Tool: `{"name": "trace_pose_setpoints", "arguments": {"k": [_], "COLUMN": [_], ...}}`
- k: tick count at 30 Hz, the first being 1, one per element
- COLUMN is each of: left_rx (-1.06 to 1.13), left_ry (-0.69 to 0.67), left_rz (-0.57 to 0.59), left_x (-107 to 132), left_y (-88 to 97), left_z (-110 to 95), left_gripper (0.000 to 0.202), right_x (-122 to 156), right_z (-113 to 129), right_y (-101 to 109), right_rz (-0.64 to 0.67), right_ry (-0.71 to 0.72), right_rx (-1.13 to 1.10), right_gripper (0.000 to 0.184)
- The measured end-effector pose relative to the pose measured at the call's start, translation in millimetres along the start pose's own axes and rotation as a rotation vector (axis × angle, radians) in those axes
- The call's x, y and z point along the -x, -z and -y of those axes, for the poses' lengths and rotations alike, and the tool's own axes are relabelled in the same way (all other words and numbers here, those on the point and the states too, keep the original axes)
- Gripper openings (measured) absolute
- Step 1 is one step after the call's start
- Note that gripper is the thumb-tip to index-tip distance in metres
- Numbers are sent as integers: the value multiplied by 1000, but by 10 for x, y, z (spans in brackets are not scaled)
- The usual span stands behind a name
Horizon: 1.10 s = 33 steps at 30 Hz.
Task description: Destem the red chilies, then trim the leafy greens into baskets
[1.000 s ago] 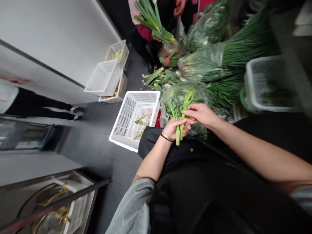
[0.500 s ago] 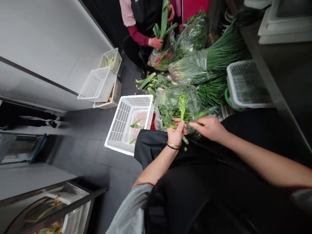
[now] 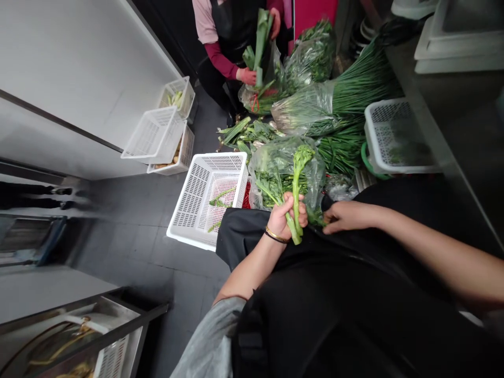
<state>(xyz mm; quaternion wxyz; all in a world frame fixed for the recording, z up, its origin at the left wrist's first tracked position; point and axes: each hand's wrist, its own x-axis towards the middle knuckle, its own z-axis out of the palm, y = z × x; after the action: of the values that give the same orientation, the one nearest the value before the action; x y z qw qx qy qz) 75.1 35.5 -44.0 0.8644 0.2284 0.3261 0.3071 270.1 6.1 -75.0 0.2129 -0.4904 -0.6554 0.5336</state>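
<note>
My left hand [image 3: 285, 215] is closed around green broccolini stalks [image 3: 297, 184]; one has a budded head pointing up, and a thinner stem slants to the left. The cut ends stick out below my fist. My right hand [image 3: 342, 216] is beside them on the right, over my dark apron, its fingers bent together near some green leaves. What its fingertips hold, if anything, is hidden. Just beyond both hands sits an open clear plastic bag [image 3: 270, 157] of leafy greens. To the left stands a white perforated basket [image 3: 189, 210] with a few green stems [image 3: 222, 198] inside.
A co-worker's gloved hand [image 3: 247, 76] holds a leek [image 3: 262, 39] at the back. Bagged long green stalks [image 3: 362, 79] lie to the right, near another white basket [image 3: 384, 115] by a metal table. Stacked white crates [image 3: 151, 134] stand by the left wall.
My right hand has moved down, and the blurred leaf by its fingers no longer shows there. The broccolini in my left hand has tilted slightly right. The co-worker's leek is lower.
</note>
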Motion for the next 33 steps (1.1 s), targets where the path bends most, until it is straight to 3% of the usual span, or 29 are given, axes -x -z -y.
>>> {"name": "trace_pose_setpoints", "arguments": {"k": [2,6,9,12,14,16,19,21,23,26,28,30,33], "left_rx": [10,-33,-100,-72,-1,48,47,29,4,-54,-68,-45,-12], "left_ry": [81,190,79,-51,-45,-41,-34,17,78,127,164,137,-78], "left_rz": [34,117,44,-93,-152,-196,-168,-91,-30,-45,-112,-194,-284], "left_x": [10,-2,-14,-44,-74,-96,-87,-59,-33,-32,-62,-104,-148], "left_y": [32,36,-17,-43,-21,19,54,37,-1,-36,-25,6,36], "left_z": [10,86,124,130,105,65,36,58,95,112,88,62,76], "left_gripper": [28,34,40,35,30,26,23,24,25,27,29,27,26], "right_x": [-8,-195,-331,-301,-180,-30,101,68,-50,-270,-348,-329,-191], "right_z": [35,344,490,474,407,313,164,119,146,268,338,373,387], "right_y": [102,249,164,-57,-179,-202,-26,145,263,241,98,-94,-312], "right_rz": [-52,-359,-555,-747,-701,-551,-315,-230,-258,-439,-600,-703,-606], "right_ry": [9,30,13,201,377,441,253,84,-4,-37,3,129,351], "right_rx": [-60,-331,-53,386,583,667,643,482,199,-69,48,248,349], "right_gripper": [39,42,43,39,35,33,35,39,44,38,36,33,32]}}
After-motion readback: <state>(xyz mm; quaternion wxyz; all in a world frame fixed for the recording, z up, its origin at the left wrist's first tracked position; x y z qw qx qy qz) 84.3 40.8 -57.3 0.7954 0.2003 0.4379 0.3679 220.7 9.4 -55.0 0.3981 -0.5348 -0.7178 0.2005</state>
